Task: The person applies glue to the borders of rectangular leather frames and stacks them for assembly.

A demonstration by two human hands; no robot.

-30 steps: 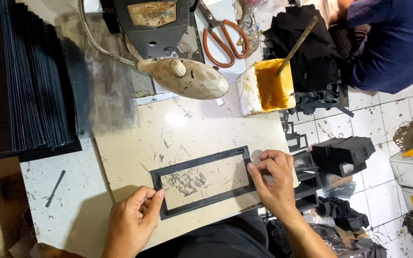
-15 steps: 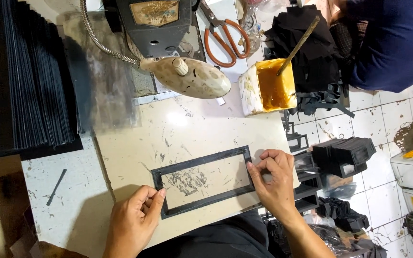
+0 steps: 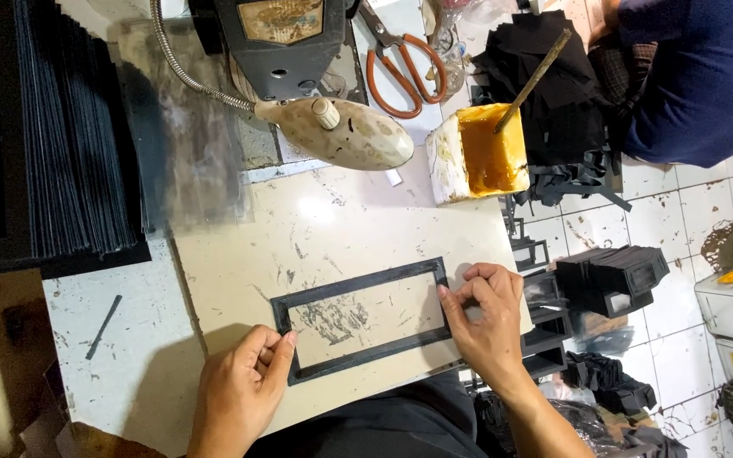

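Frame point(image 3: 365, 320), black, rectangular, flat on my pale board point(image 3: 332, 229), near its front edge. Left hand point(image 3: 243, 390): fingertips pressed on the frame's left end, fingers together. Right hand point(image 3: 485, 318): thumb and fingers pinched on the right end. Behind: lamp point(image 3: 345, 136), glue tub point(image 3: 478, 155) with stick point(image 3: 534, 78), scissors point(image 3: 405, 68). Far left: stack of black sheets point(image 3: 61, 144). Upper right: another person's blue sleeve point(image 3: 706, 76).

head cam, looking down, close on workboard point(image 3: 366, 229)
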